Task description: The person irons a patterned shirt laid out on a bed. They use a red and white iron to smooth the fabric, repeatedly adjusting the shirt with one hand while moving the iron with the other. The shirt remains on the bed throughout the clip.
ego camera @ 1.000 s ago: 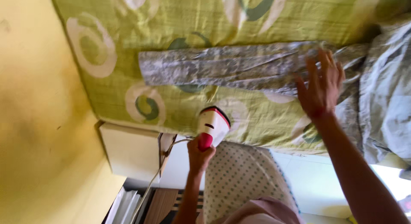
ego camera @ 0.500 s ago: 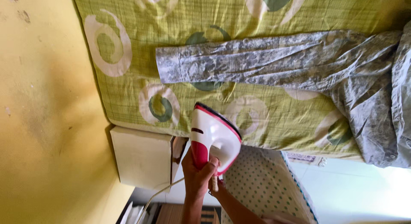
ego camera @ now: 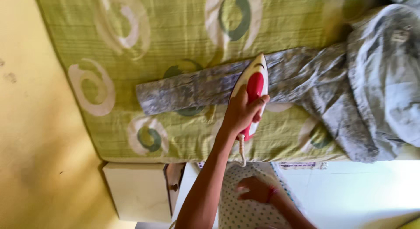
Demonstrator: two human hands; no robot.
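Head view: left hand apparently presses iron onto sleeve.

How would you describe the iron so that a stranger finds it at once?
On the green bedspread with ring patterns lies a grey shirt sleeve. The iron sits on that sleeve, gripped by one hand; it alone is white and red.

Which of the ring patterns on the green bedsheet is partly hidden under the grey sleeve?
The dark green ring on the green bedsheet, showing above and below the grey patterned sleeve left of the red-and-white iron; the other rings lie uncovered.
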